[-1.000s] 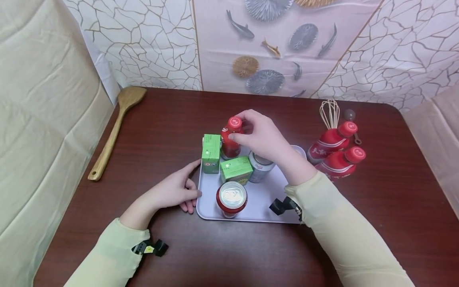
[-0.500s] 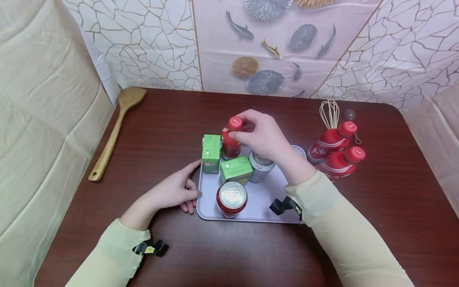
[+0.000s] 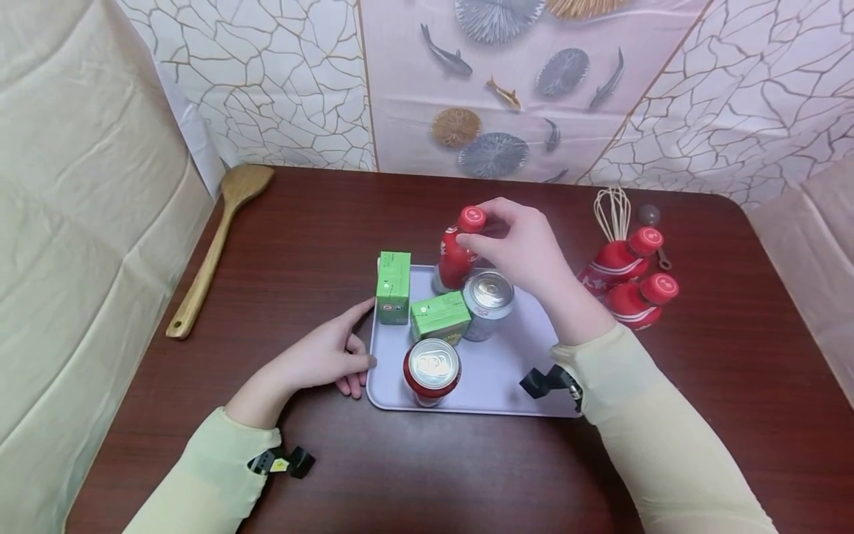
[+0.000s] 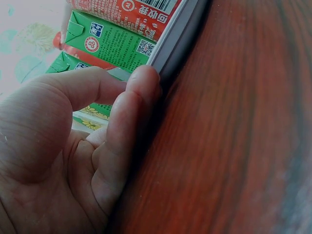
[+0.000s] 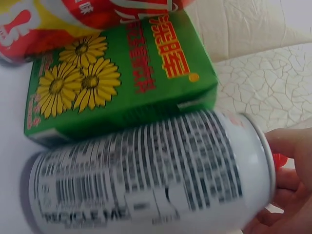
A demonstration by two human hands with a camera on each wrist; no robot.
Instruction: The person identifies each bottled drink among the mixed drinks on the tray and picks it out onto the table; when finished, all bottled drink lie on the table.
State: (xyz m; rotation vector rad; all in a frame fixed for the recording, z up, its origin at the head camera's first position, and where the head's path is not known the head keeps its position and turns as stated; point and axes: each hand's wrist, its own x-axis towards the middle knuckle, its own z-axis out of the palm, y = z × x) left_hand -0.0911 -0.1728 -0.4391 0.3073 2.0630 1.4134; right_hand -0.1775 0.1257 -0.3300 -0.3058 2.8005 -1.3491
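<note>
In the head view my right hand (image 3: 523, 241) grips a red-capped drink bottle (image 3: 457, 259) by its neck, between thumb and fingers. The bottle leans slightly near the back edge of a pale lilac tray (image 3: 514, 393), behind a silver can (image 3: 489, 304). My left hand (image 3: 327, 352) touches the tray's left rim with thumb and forefinger. In the left wrist view its fingertips (image 4: 144, 80) lie right at the rim. On the tray stand two green drink cartons, one upright carton (image 3: 394, 289) and a second carton (image 3: 440, 315), plus a red can (image 3: 432, 371) at the front.
Two more red bottles, a rear bottle (image 3: 617, 259) and a front bottle (image 3: 640, 300), stand right of the tray. Behind them lie a whisk (image 3: 612, 211) and a small dark spoon (image 3: 649, 215). A wooden spatula (image 3: 223, 237) rests at the table's left edge.
My right hand has carried the bottle to the right, away from the upright carton, uncovering the silver can's top. The left hand and the tray have stayed put.
</note>
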